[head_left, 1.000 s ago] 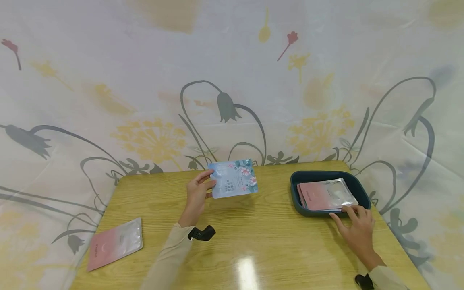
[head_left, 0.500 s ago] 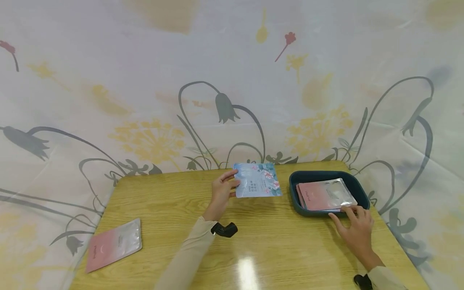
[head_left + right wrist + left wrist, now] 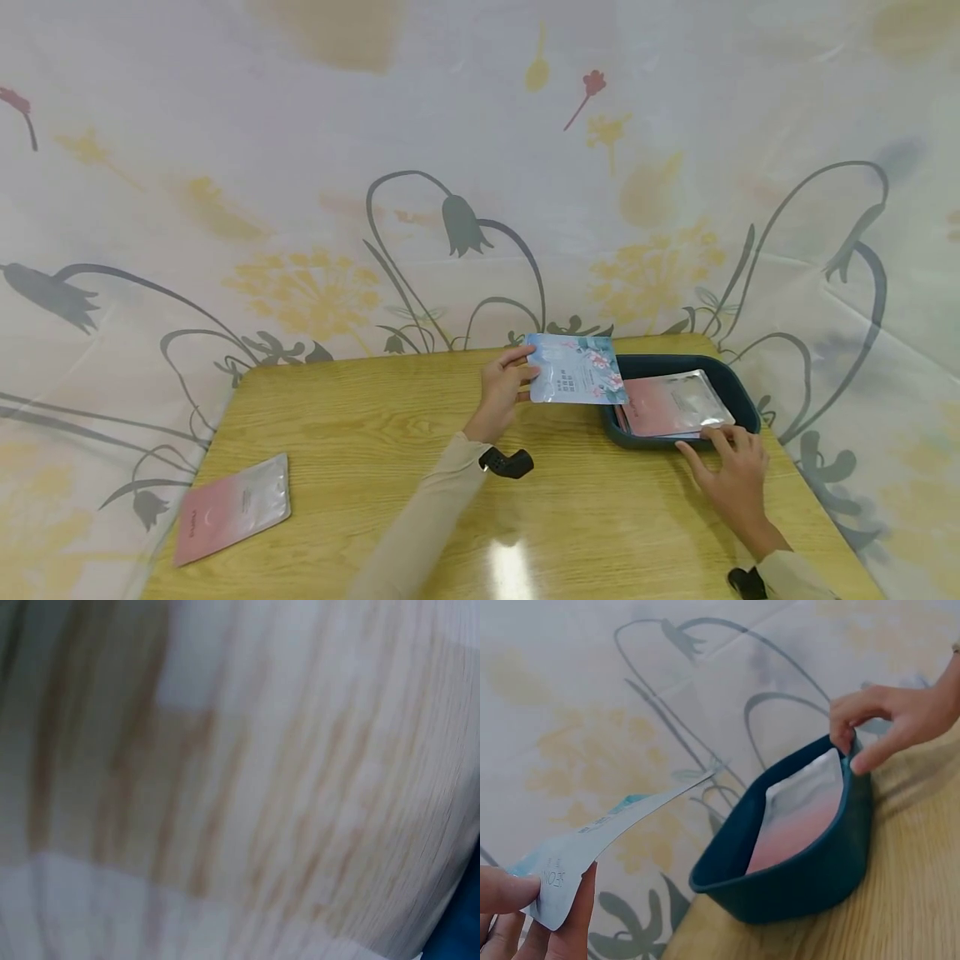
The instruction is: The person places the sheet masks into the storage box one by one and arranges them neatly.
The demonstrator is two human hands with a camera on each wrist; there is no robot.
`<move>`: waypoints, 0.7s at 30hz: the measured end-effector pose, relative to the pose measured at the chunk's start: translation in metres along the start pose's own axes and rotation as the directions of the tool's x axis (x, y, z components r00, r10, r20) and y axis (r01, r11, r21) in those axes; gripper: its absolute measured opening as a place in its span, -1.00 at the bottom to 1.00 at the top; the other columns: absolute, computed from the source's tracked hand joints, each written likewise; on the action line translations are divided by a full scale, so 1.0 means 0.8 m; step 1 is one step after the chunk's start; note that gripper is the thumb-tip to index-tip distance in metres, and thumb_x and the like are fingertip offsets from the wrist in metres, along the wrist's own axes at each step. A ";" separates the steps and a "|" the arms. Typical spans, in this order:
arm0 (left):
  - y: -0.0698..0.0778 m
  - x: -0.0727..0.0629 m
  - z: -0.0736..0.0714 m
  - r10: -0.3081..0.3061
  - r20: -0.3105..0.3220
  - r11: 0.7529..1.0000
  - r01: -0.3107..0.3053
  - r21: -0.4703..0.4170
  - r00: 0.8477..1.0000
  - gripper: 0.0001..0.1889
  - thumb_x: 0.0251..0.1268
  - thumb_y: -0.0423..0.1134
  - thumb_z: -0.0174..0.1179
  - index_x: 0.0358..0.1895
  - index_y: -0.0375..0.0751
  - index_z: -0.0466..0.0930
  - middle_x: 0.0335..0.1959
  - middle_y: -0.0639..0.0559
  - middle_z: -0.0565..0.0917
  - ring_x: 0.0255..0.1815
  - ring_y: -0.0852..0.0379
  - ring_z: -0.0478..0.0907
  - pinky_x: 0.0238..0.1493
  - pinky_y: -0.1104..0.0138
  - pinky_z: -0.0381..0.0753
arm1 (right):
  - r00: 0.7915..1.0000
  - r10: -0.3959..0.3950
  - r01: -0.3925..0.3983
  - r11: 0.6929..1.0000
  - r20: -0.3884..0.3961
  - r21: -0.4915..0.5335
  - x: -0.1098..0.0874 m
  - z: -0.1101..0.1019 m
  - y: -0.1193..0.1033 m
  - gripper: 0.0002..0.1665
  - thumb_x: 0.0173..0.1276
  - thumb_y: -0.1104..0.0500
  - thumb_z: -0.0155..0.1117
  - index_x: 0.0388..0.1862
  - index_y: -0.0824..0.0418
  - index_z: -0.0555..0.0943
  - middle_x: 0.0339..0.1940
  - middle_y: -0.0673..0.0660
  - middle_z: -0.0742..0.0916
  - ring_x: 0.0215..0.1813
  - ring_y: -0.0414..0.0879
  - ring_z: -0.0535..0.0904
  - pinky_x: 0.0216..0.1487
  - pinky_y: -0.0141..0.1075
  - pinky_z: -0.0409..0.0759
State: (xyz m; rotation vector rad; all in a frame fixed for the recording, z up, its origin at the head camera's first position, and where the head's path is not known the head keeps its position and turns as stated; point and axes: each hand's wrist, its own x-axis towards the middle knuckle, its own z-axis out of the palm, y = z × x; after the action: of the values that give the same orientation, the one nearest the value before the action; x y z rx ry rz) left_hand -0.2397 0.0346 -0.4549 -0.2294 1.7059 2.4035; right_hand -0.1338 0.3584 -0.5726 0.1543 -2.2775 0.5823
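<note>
My left hand (image 3: 501,396) pinches a flat pale-blue floral packet (image 3: 576,371), apparently a sheet mask sachet, by its left edge. It is raised above the table, and its right end overlaps the left part of a dark teal bin (image 3: 802,896) in the head view. The left wrist view shows the packet nearly edge-on, thumb on one face and fingers behind. My right hand (image 3: 731,487) grips the bin's front right rim, fingertips over the inside and thumb outside. Inside the bin lies a small stack with a pink-and-silver packet (image 3: 667,404) on top.
Another pink-and-silver packet (image 3: 232,508) lies at the left of the wooden table (image 3: 360,467). A floral cloth backdrop (image 3: 300,167) rises behind the table's back edge. The right wrist view is mostly blurred wood grain, with a teal sliver of bin at its right edge.
My left hand has carried the blue packet rightward across the table, from the middle to the bin's left side. The right hand has kept its place at the rim.
</note>
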 end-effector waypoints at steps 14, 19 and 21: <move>-0.032 0.011 0.067 -0.030 0.035 1.000 0.030 0.003 0.999 -0.64 0.06 -0.59 0.19 -0.11 -0.16 0.71 -0.25 -0.02 0.66 -0.45 0.09 0.60 -0.57 0.32 0.61 | 1.000 0.010 -0.009 1.000 -0.018 0.016 0.000 0.001 -0.005 -0.30 0.19 -0.37 0.20 -0.35 0.29 0.56 -0.27 0.31 0.48 -0.21 0.29 0.28 -0.23 0.24 0.17; -0.044 0.014 0.087 -0.025 0.041 1.000 0.025 0.006 0.999 -0.64 0.02 -0.62 0.18 -0.15 -0.17 0.72 -0.27 0.00 0.67 -0.46 0.09 0.63 -0.68 0.38 0.55 | 1.000 0.009 -0.009 1.000 -0.020 0.015 -0.001 0.000 -0.003 -0.40 0.14 -0.25 0.34 -0.36 0.31 0.56 -0.27 0.31 0.48 -0.22 0.28 0.28 -0.23 0.22 0.16; -0.048 0.015 0.094 -0.027 0.036 1.000 0.027 -0.003 0.999 -0.64 0.02 -0.62 0.18 -0.16 -0.18 0.73 -0.29 0.00 0.68 -0.49 0.10 0.62 -0.71 0.40 0.51 | 1.000 0.006 -0.005 1.000 -0.019 0.012 -0.001 -0.001 -0.001 -0.50 0.03 -0.10 0.46 -0.35 0.30 0.56 -0.27 0.31 0.48 -0.22 0.28 0.28 -0.23 0.21 0.17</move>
State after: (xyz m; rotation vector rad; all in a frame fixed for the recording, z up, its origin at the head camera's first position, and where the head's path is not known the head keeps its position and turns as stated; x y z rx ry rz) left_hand -0.2435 0.1191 -0.4679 -0.2079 1.6724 2.3772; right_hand -0.1326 0.3578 -0.5724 0.1474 -2.2567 0.5976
